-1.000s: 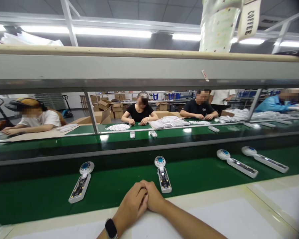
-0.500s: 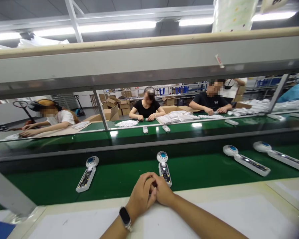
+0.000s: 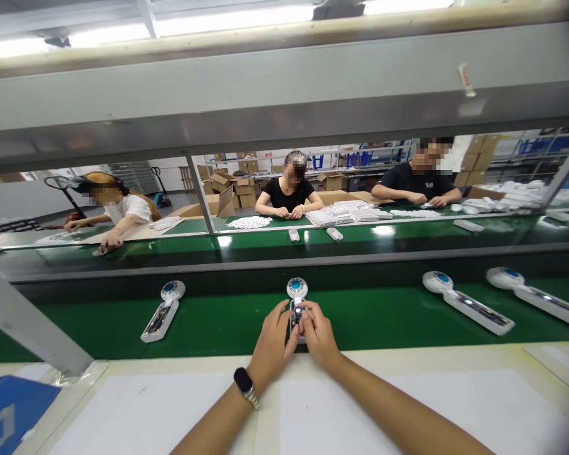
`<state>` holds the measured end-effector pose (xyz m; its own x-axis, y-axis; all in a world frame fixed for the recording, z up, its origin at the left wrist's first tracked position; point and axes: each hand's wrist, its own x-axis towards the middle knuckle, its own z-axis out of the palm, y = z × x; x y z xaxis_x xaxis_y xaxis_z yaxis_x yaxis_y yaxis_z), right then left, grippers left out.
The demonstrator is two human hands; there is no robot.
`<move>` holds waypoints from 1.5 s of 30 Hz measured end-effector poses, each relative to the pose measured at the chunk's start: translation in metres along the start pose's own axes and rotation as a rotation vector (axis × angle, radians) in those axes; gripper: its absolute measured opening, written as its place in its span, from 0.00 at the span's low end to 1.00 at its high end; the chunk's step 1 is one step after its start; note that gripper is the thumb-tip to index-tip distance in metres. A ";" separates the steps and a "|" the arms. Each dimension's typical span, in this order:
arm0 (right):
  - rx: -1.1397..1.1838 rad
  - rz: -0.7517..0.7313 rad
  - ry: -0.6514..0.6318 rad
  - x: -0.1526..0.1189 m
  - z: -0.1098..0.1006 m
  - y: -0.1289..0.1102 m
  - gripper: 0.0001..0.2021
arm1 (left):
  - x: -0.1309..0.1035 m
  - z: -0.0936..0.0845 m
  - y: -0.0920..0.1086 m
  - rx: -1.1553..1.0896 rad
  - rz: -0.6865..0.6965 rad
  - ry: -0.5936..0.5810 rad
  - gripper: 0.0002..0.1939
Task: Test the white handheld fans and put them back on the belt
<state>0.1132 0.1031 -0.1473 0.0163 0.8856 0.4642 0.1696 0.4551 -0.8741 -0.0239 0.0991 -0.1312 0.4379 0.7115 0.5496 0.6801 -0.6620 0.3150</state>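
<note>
A white handheld device with a round, blue-centred head lies on the green belt in front of me. Its handle casing is open, with dark inner parts and a bright spot visible. My left hand, with a watch on its wrist, grips the handle's left side, thumb near the lower end. My right hand holds the right side, its fingers bent over the inner parts. The fingers hide most of the handle. Similar open devices lie to the left and to the right.
The green belt runs across, with a pale worktop on my side. A grey post and blue folder are at left. Beyond a rail, several co-workers sit by piles of white parts. A grey beam crosses above.
My hands were clasped together at the belt's near edge; now they have parted and moved forward onto the device. A co-worker at left has stretched an arm towards the far belt.
</note>
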 end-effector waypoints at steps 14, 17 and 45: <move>0.039 0.036 -0.084 0.001 0.000 0.001 0.09 | -0.004 0.011 -0.010 -0.214 -0.213 -0.072 0.33; 0.078 0.061 -0.075 0.001 0.001 0.001 0.08 | -0.004 0.014 -0.018 -0.325 -0.324 0.008 0.30; 0.654 0.550 -0.380 -0.003 0.007 -0.024 0.27 | 0.004 0.004 -0.019 -0.543 -0.354 0.163 0.23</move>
<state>0.1025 0.0901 -0.1284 -0.4130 0.9106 -0.0156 -0.3567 -0.1775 -0.9172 -0.0328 0.1157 -0.1386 0.1192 0.8908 0.4385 0.3555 -0.4506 0.8189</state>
